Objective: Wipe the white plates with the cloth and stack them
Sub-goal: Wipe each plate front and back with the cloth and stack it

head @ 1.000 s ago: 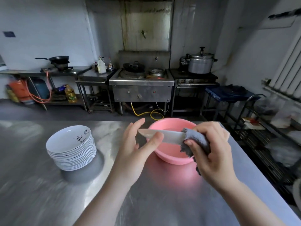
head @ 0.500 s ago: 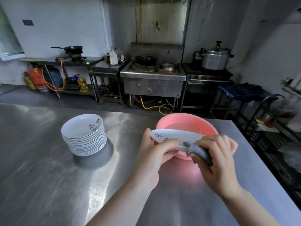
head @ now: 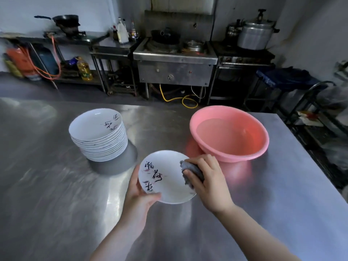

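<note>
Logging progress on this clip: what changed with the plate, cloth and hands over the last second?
The plate tipped from nearly edge-on to face up toward the camera, showing its calligraphy. The left hand still grips its near rim; the right hand keeps the grey cloth pressed on the right edge. The stack of plates and pink basin stayed put.

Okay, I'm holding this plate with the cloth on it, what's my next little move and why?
Probably sweep the grey cloth leftward across the plate: the right hand presses it only at the right rim, while the left hand steadies the other edge.
</note>
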A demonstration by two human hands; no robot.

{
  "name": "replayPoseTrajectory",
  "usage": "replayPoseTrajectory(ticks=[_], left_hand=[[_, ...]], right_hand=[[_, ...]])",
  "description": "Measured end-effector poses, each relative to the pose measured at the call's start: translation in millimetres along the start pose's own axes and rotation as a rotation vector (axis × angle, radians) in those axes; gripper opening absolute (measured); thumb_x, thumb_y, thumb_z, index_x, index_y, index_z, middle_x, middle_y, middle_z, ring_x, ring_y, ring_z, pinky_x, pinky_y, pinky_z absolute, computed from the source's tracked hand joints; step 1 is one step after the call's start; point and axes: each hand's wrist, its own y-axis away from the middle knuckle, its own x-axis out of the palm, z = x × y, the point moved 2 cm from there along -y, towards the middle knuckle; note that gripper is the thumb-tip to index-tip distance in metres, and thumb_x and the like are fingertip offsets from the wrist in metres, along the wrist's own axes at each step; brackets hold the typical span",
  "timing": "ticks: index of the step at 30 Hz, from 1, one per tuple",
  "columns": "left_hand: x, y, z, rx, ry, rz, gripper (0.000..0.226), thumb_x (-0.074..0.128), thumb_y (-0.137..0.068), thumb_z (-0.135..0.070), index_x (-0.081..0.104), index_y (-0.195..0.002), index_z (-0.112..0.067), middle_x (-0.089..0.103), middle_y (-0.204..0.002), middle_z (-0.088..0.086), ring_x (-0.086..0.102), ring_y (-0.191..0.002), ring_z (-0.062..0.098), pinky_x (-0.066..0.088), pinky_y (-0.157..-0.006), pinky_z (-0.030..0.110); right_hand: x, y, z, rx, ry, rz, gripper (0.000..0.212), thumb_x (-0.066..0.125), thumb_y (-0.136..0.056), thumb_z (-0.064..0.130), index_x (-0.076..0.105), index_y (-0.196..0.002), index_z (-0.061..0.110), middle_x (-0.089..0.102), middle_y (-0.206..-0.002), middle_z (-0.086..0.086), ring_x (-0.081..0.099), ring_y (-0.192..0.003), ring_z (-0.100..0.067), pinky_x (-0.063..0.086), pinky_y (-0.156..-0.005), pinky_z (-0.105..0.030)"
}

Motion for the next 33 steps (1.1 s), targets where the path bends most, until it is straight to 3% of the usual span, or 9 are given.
replayPoseTrajectory(ticks=[8, 11, 16, 20, 22, 25, 26, 28, 33], left_hand=[[-40, -56, 31, -0.112, 0.119, -0.09, 0.089, 0.061, -0.049, 0.011, 0.056, -0.129, -0.027, 0.067, -0.117, 0.003, 0.064, -0.106, 0.018, 0.056, -0.075, 0.036], [-41, -77, 37, -0.14, 0.112, -0.103, 0.097, 0.071, -0.057, 0.02, 0.046, -0.138, -0.028, 0.061, -0.131, 0.004, 0.057, -0.122, 0.023, 0.056, -0.086, 0.041], [-40, -106, 42, -0.161, -0.108, 0.033, 0.118, 0.082, -0.054, 0.013, 0.027, -0.149, -0.03, 0.054, -0.14, 0.002, 0.054, -0.127, 0.021, 0.052, -0.1, 0.042], [-38, -132, 45, -0.142, -0.308, 0.105, 0.118, 0.079, -0.062, 0.021, 0.012, -0.154, -0.009, 0.043, -0.15, 0.011, 0.043, -0.137, 0.026, 0.042, -0.108, 0.056], [-36, -142, 44, -0.131, -0.366, 0.117, 0.113, 0.081, -0.058, 0.02, 0.02, -0.148, -0.007, 0.045, -0.144, 0.011, 0.044, -0.134, 0.026, 0.045, -0.105, 0.052], [-35, -156, 45, -0.134, -0.463, 0.157, 0.109, 0.088, -0.052, 0.012, 0.029, -0.134, -0.028, 0.049, -0.133, -0.001, 0.049, -0.126, 0.014, 0.051, -0.094, 0.025], [-36, -160, 47, -0.15, -0.497, 0.19, 0.117, 0.09, -0.052, 0.01, 0.024, -0.139, -0.032, 0.046, -0.137, -0.002, 0.046, -0.128, 0.012, 0.049, -0.099, 0.026], [-40, -166, 51, -0.177, -0.581, 0.223, 0.129, 0.092, -0.051, 0.005, 0.012, -0.151, -0.015, 0.036, -0.148, 0.004, 0.038, -0.137, 0.019, 0.041, -0.11, 0.04], [-41, -177, 54, -0.052, -0.827, 0.119, 0.099, 0.098, -0.04, -0.017, 0.043, -0.124, -0.016, 0.044, -0.124, -0.001, 0.041, -0.119, 0.02, 0.042, -0.096, 0.037]], right_hand=[[55, -12, -3, 0.142, 0.009, -0.035, 0.016, 0.06, -0.088, 0.026, 0.066, -0.103, 0.024, 0.054, -0.09, 0.015, 0.046, -0.09, -0.009, 0.04, -0.079, -0.024], [60, -17, -5, 0.178, 0.017, -0.077, 0.014, 0.06, -0.087, 0.024, 0.066, -0.1, 0.025, 0.048, -0.092, 0.027, 0.044, -0.091, -0.003, 0.038, -0.079, -0.015], [67, -16, -16, 0.267, -0.029, -0.098, 0.017, 0.057, -0.088, 0.028, 0.067, -0.103, 0.026, 0.05, -0.091, 0.022, 0.048, -0.094, -0.011, 0.052, -0.068, -0.039], [73, -18, -24, 0.312, -0.018, -0.106, 0.02, 0.057, -0.088, 0.03, 0.067, -0.104, 0.026, 0.049, -0.093, 0.021, 0.051, -0.094, -0.01, 0.052, -0.071, -0.041], [75, -18, -27, 0.323, -0.025, -0.107, 0.02, 0.057, -0.088, 0.031, 0.067, -0.105, 0.028, 0.049, -0.094, 0.022, 0.051, -0.095, -0.01, 0.052, -0.069, -0.041], [78, -18, -30, 0.332, -0.041, -0.109, 0.02, 0.057, -0.088, 0.029, 0.066, -0.105, 0.028, 0.048, -0.097, 0.024, 0.053, -0.095, -0.012, 0.053, -0.066, -0.042], [80, -18, -31, 0.331, -0.043, -0.108, 0.02, 0.057, -0.088, 0.029, 0.066, -0.105, 0.027, 0.048, -0.098, 0.025, 0.053, -0.094, -0.013, 0.054, -0.064, -0.043], [82, -18, -32, 0.328, -0.044, -0.107, 0.02, 0.058, -0.088, 0.028, 0.066, -0.105, 0.027, 0.048, -0.101, 0.027, 0.053, -0.095, -0.013, 0.054, -0.063, -0.043], [87, -17, -33, 0.338, -0.076, -0.096, 0.018, 0.056, -0.088, 0.03, 0.065, -0.104, 0.031, 0.047, -0.1, 0.026, 0.058, -0.089, -0.018, 0.054, -0.061, -0.04]])
